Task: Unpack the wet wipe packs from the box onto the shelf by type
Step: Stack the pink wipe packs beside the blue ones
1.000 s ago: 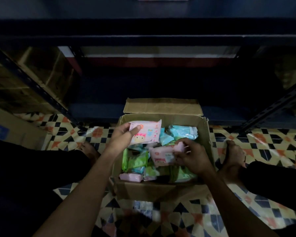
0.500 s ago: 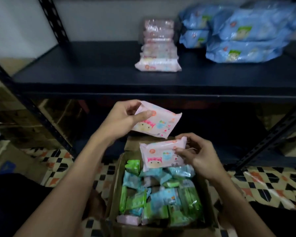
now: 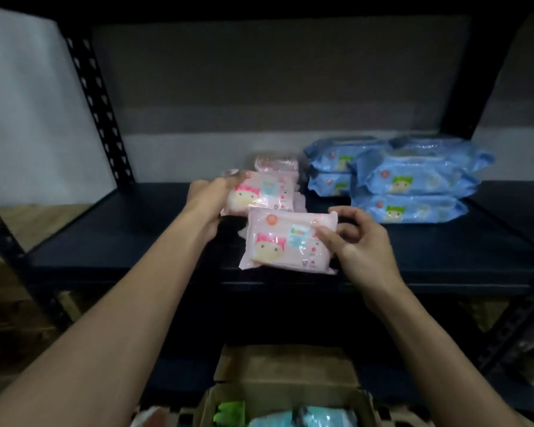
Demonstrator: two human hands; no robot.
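- Both hands have risen from the cardboard box point(image 3: 284, 399) to the dark shelf point(image 3: 142, 238) since half a second ago, so two packs are about to be placed.
- The left hand point(image 3: 207, 198) grasps a pink wipe pack point(image 3: 261, 194) against the pink stack point(image 3: 276, 163) just beyond it.
- The right hand point(image 3: 356, 241) pinches a second pink pack point(image 3: 287, 243), nearer the shelf edge.
- Both packs are glossy, soft, with a cartoon face.
- Blue packs point(image 3: 413, 180) lie stacked beyond the right hand; green and teal packs remain boxed.
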